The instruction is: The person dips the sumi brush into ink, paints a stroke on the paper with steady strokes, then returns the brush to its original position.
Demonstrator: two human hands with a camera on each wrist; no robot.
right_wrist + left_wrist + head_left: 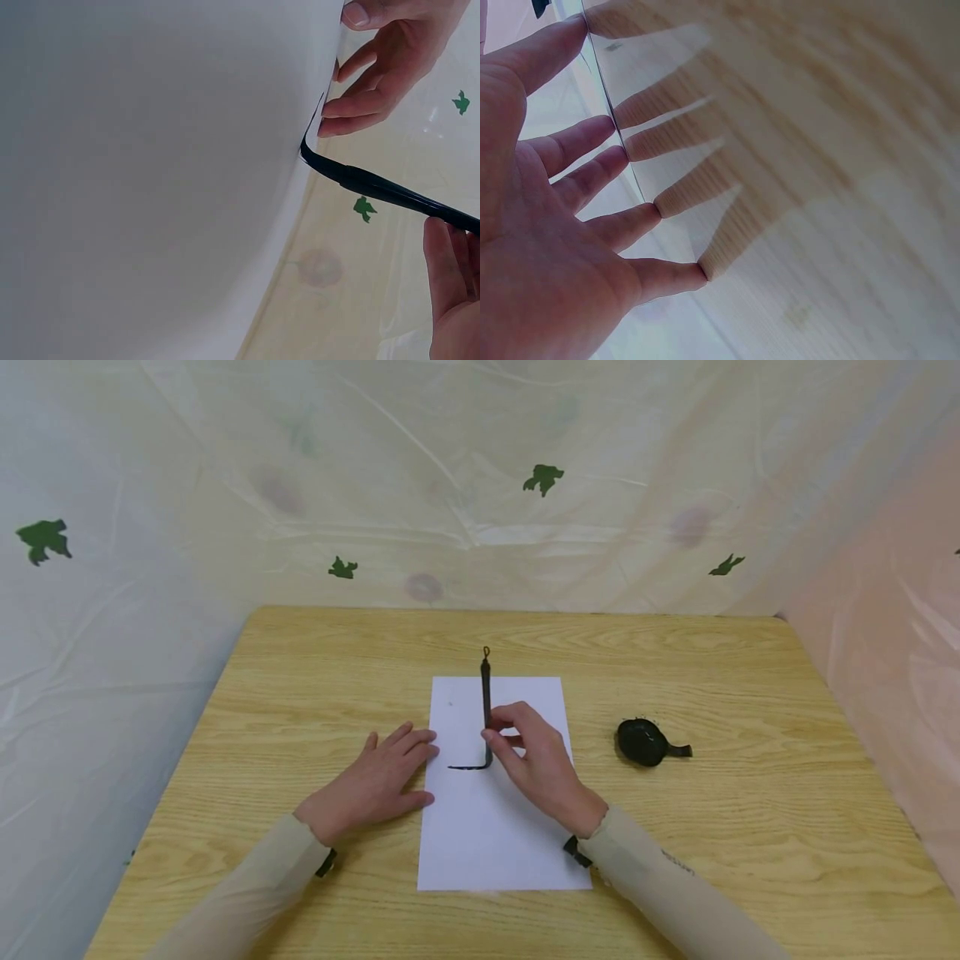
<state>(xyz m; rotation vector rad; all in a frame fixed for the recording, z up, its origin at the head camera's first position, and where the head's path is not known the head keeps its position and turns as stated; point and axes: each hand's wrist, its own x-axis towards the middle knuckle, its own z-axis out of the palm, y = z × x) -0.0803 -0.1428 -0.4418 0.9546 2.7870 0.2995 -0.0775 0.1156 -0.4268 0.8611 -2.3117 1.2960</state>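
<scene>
My right hand (pixel 538 762) pinches a black ink brush (pixel 486 693) between thumb and fingers, holding it nearly upright. The brush has a small hanging loop at its top. Its dark bristles (pixel 313 159) bend against a white sheet of paper (pixel 495 852), at the right end of a short horizontal black stroke (pixel 465 767). My left hand (pixel 375 783) lies flat with fingers spread, its fingertips at the sheet's left edge. In the left wrist view, the straight fingers (pixel 637 217) touch the tabletop.
On the wooden table (pixel 720 693), right of the sheet, stands a small black dish (pixel 642 743) with a short handle pointing right. Pale sheeting (pixel 450 460) with green bird shapes hangs behind and at both sides. Black bands show at both wrists.
</scene>
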